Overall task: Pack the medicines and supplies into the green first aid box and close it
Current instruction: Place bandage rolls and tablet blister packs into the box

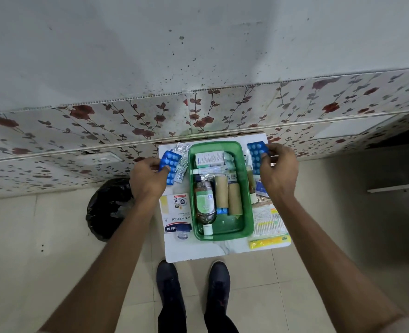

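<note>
Green first aid box [246,188] sits open mid-table, partly filled with a bottle [204,203] and rolls. Left hand [148,179] and right hand [279,170] each pinch a blue blister pack [171,165] outside it; plaster packet [177,215] remains unpacked.

Soft, even indoor light fills the scene, casting only faint shadows on the far wall [150,44]. Wide-angle distortion bows the tiled ledge [318,97]; fine print is blurred.
</note>
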